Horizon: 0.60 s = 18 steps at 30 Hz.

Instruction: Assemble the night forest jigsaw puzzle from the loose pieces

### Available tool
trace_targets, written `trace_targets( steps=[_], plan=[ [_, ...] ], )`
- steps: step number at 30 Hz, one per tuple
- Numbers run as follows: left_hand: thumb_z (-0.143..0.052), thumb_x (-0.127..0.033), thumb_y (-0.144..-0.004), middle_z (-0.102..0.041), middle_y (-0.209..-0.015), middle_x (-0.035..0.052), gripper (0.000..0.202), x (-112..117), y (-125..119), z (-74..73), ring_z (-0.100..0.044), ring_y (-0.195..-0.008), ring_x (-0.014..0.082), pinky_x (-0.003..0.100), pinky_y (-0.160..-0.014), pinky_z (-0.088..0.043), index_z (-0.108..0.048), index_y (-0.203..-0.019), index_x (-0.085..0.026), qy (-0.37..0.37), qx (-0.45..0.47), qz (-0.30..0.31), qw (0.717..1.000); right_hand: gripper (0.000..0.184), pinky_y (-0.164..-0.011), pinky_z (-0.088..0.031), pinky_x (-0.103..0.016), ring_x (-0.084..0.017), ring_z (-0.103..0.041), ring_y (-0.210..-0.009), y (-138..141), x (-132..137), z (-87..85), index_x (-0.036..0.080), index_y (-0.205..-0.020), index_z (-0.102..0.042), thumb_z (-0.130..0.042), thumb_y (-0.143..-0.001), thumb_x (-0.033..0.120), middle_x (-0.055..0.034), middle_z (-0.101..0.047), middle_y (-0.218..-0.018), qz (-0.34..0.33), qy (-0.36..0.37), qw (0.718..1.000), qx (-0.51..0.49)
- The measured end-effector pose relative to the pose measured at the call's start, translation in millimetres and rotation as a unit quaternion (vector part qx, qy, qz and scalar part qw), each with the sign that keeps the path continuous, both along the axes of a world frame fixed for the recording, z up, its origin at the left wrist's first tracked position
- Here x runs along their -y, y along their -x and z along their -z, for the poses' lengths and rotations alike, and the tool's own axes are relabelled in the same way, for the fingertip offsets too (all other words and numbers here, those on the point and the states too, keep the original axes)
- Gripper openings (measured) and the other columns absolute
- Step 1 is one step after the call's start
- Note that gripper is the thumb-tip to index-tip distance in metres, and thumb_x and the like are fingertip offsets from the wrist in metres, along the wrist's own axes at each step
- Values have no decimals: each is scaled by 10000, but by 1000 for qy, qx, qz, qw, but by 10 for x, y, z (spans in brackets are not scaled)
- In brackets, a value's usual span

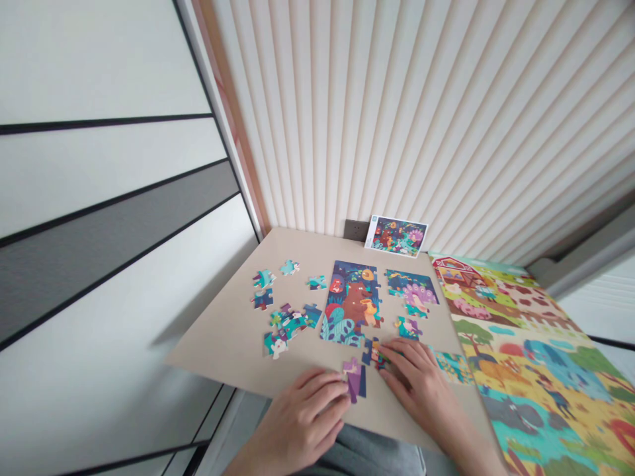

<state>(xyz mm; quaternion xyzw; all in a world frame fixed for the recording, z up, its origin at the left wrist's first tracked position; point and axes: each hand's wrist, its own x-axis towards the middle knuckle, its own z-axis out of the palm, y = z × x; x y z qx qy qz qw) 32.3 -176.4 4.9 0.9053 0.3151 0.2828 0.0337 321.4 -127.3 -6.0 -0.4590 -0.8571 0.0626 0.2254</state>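
My left hand [305,413] lies near the front edge of a beige board [233,337], its fingers curled and pinching a purple puzzle piece [356,378]. My right hand [419,387] rests flat beside it, fingertips pressing on a small cluster of dark and green pieces [373,352]. Just beyond them lies a partly assembled puzzle block with a brown bear [353,302], and a second joined block with a pink peacock [411,287] is to its right.
Several loose teal and blue pieces [285,320] are scattered on the board's left half. A reference picture card [395,236] leans on the ribbed wall. A large finished farm puzzle [536,357] covers the right side. The board overhangs my lap.
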Motion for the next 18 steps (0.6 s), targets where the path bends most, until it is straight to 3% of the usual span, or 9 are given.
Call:
trace_targets(
  steps=[18],
  plan=[
    [-605,-171,-962,-705,-1206,79,282,8,22,-19,-636,-1201,210,385,-1097,-528,-659,-1239,-179,30,-4,7,1000,290,-1015,-562,-494,-300,-641,-1217,-6,28,8,305,-1276,-689,-606,-998,312,-84,-706,-1272,-6,-13,1000,-21]
  ],
)
